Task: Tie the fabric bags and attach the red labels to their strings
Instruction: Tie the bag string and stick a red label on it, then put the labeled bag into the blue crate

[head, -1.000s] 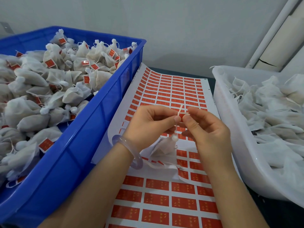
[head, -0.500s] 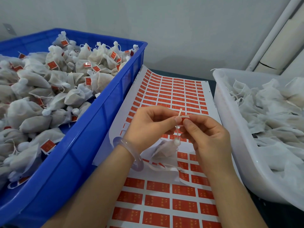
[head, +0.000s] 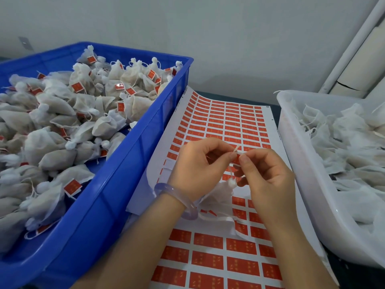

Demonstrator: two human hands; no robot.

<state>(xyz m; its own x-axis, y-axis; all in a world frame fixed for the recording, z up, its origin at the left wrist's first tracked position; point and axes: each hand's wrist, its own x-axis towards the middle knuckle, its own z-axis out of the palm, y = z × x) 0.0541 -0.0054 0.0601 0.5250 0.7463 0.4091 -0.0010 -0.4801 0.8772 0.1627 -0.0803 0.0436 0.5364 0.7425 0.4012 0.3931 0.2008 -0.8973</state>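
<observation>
I am counting one blue bin [head: 125, 163] at the counter's [head: 354, 277] left edge, one white bin [head: 302, 184] at its right, one label sheet [head: 225, 122] between. Left hand [head: 200, 170] and right hand [head: 268, 176] are together, both pinching one string [head: 236, 148]; one fabric bag [head: 223, 189] is dangling beneath.

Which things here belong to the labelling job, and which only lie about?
In use: small white fabric bag, its string pinched by left hand and right hand; white sheet of red labels; blue plastic crate of labelled bags; white plastic tub of bags.
Lying about: white wall pipe; white paper strip.
</observation>
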